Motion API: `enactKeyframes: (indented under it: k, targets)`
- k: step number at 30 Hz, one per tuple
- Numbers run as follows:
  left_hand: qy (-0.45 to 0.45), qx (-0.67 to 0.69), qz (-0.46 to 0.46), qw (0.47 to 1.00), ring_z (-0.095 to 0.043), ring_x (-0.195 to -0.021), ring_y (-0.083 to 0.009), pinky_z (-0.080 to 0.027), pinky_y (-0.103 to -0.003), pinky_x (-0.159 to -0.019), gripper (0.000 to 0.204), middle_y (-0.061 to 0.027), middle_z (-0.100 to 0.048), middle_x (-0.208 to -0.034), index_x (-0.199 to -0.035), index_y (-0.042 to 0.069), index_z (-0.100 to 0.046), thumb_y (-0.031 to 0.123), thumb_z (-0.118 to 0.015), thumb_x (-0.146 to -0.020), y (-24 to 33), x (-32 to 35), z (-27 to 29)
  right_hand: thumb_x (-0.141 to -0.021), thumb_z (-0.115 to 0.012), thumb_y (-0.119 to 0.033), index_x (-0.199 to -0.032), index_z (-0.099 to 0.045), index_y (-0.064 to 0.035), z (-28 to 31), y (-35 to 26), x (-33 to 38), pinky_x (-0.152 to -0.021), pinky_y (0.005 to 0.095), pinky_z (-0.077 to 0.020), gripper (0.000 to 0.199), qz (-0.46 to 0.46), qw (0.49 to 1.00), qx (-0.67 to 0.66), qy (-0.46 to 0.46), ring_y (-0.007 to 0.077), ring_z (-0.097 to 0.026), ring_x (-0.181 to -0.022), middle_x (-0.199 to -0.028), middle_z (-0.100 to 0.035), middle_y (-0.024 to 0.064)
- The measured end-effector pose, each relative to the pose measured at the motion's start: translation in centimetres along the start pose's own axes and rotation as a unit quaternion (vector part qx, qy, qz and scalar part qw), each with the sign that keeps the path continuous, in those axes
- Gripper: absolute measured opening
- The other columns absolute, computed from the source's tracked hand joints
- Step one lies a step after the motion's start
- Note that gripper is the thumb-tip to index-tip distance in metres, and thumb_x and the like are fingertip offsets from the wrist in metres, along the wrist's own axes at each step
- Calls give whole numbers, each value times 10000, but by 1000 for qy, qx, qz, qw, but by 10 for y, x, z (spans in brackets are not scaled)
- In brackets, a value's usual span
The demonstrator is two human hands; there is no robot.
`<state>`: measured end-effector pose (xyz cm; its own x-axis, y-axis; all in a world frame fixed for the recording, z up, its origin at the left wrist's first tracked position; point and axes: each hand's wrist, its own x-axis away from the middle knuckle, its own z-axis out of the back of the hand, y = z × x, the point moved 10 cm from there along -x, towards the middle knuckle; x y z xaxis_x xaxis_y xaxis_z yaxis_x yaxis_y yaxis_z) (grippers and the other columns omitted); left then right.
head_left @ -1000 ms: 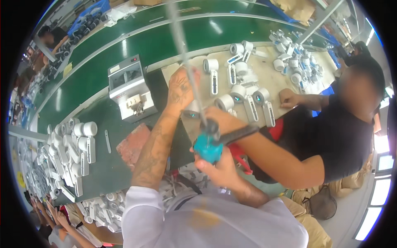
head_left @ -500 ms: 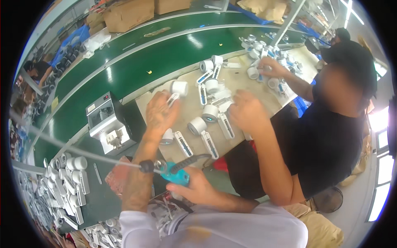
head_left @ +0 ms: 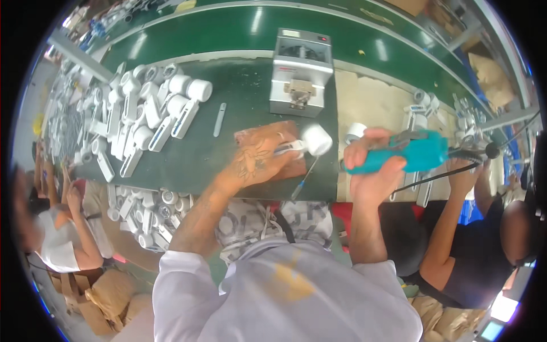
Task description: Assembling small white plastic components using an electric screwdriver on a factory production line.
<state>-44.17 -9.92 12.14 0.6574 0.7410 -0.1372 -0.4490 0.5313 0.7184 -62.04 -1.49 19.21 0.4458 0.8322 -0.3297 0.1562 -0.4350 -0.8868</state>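
My left hand [head_left: 263, 157] is closed on the slim handle of a white plastic unit with a cylindrical head [head_left: 317, 139]. It is over a reddish block [head_left: 249, 137] on the dark green bench, and the unit's head points to the right. My right hand [head_left: 373, 168] grips a teal electric screwdriver [head_left: 419, 153], which lies roughly level in the air to the right of the unit, with a dark cord at its far end. A thin tool with a blue part [head_left: 298, 189] lies on the bench below the unit's head.
A grey metal machine [head_left: 302, 74] stands beyond my hands. Piled white units [head_left: 154, 108] cover the bench's left side, beside a flat grey strip [head_left: 219, 119]. More units [head_left: 419, 117] lie on the beige sheet at right. Co-workers sit on both sides; one's arm [head_left: 441, 251] is near the cord.
My view has swung left. My left hand has carried the white unit from the beige sheet to the reddish block. My right hand has raised the screwdriver from near my body to above the bench.
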Motion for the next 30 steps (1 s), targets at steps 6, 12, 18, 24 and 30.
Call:
enactKeyframes:
  k: [6, 12, 18, 24, 30]
  targets:
    - [57, -50, -47, 996, -591, -1098, -318, -465, -460, -957, 339, -83, -605, -1167, -1108, 104, -692, 352, -696, -876, -12, -4, -3, -918, -589, -636, -1046, -580, 25, -67, 33, -75, -573, 316, -462, 673, 94, 994, 44, -43, 180, -559, -617, -679, -541, 56]
    - [134, -87, -110, 981, -577, -1055, -303, -451, -472, -942, 390, -83, -631, -1082, -1153, 103, -681, 374, -697, -873, 0, 6, 6, -965, -632, -483, -992, -568, 27, -89, 67, -100, -583, 307, -479, 514, 136, 984, 53, -98, 180, -570, -621, -700, -552, 60]
    - [109, -70, -64, 990, -575, -1063, -317, -432, -472, -969, 432, -109, -639, -1093, -1192, 103, -665, 385, -700, -867, -13, 0, 1, -1001, -603, -413, -973, -561, 9, -83, 88, -102, -567, 312, -470, 425, 81, 991, 61, -92, 170, -559, -604, -693, -554, 60]
    - [121, -70, -52, 989, -574, -1064, -324, -426, -478, -991, 454, -121, -631, -1114, -1198, 96, -653, 409, -690, -870, -21, 0, 2, -1002, -578, -461, -995, -570, 26, -82, 70, -82, -553, 307, -459, 487, 15, 991, 98, -85, 169, -553, -587, -667, -544, 56]
    - [105, -60, -45, 992, -571, -1067, -321, -421, -484, -999, 451, -119, -628, -1105, -1204, 96, -648, 404, -685, -877, -18, 0, 1, -991, -633, -349, -1001, -617, 26, -78, 72, -64, -536, 267, -443, 376, 20, 994, 42, -101, 122, -569, -592, -689, -590, 46]
